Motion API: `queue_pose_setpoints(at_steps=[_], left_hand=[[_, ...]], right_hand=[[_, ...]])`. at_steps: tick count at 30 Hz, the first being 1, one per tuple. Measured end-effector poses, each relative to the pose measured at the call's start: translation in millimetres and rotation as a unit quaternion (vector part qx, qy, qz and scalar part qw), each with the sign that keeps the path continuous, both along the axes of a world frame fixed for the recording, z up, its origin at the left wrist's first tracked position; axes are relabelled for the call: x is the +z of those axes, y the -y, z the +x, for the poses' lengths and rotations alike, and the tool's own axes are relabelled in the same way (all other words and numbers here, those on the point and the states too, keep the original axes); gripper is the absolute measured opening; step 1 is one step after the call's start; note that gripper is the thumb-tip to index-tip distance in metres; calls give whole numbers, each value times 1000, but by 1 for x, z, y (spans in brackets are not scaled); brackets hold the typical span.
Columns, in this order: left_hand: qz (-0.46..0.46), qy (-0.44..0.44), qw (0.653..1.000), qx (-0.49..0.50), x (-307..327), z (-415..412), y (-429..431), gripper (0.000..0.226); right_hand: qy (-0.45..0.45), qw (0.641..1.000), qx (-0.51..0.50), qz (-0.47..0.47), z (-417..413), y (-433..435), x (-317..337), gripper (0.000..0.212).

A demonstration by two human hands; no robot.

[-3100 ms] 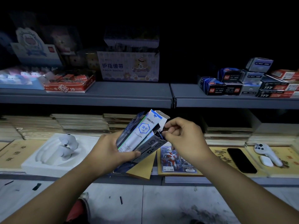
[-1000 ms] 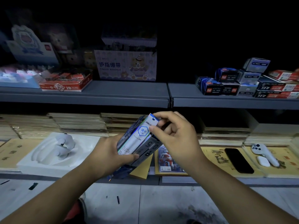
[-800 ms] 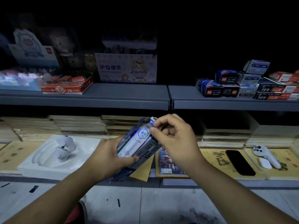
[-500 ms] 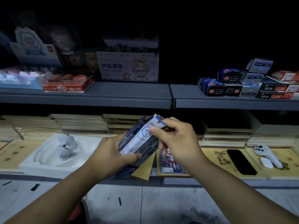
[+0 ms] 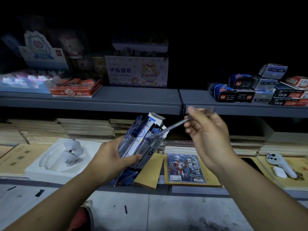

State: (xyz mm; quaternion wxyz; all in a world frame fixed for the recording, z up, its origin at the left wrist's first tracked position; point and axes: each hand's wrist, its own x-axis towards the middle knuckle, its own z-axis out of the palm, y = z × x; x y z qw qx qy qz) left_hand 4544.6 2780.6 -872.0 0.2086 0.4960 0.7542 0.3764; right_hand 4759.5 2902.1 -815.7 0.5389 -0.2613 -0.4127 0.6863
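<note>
My left hand grips a blue and white pen box, tilted, its top flap open, in front of the lower shelf. My right hand pinches a thin grey pen between thumb and fingers. The pen slants down-left, with its lower end still at the open mouth of the box. The box's lower part is hidden behind my left hand.
A grey upper shelf carries a finger-bandage box, a red 2B carton and stacked small boxes. Below lie stacked notebooks, a white tray, a picture card pack and a white controller.
My right hand has moved up and to the right from the box mouth, drawing a grey pen out of the box. My left hand keeps the box in about the same place.
</note>
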Motion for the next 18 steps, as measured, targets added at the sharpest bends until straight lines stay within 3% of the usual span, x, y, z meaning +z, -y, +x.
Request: queue_pose_setpoints(at_steps=[5, 10, 18], left_hand=[[14, 15, 1000, 13, 2, -2, 0, 29], [14, 16, 1000, 4, 0, -1, 0, 31], [12, 35, 999, 27, -4, -5, -2, 34]], right_hand=[[70, 994, -87, -1, 9, -12, -2, 23], [176, 979, -97, 25, 16, -14, -5, 23], [138, 979, -134, 73, 19, -10, 4, 32]])
